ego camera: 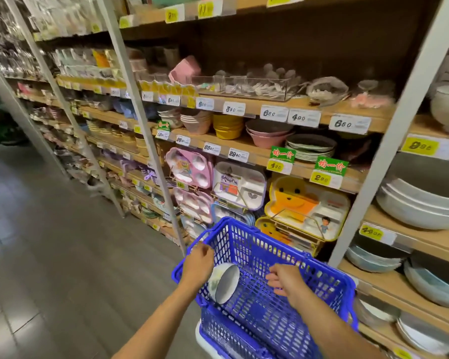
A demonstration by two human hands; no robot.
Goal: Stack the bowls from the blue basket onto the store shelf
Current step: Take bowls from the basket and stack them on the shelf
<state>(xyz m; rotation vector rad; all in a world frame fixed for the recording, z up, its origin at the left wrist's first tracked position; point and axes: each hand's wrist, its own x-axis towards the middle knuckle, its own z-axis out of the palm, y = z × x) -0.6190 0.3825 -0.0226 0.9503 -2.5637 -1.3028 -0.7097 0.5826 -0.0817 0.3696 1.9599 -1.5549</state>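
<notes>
A blue plastic basket [290, 257] sits low in front of me, tilted, with its open side facing me. One white bowl with a dark rim [224, 283] lies on its side inside, against the left wall. My left hand [198, 264] grips the basket's left rim just above that bowl. My right hand [283, 281] reaches into the basket with fingers spread and relaxed, holding nothing. The store shelf [257, 149] ahead carries stacks of pink, yellow and dark bowls.
Children's divided plates [239, 186] hang below the bowl shelf, right behind the basket. Large white bowls [420, 203] fill the shelves at right. A white upright post [389, 141] separates the bays. Grey plank floor [49, 255] stretches left along the aisle.
</notes>
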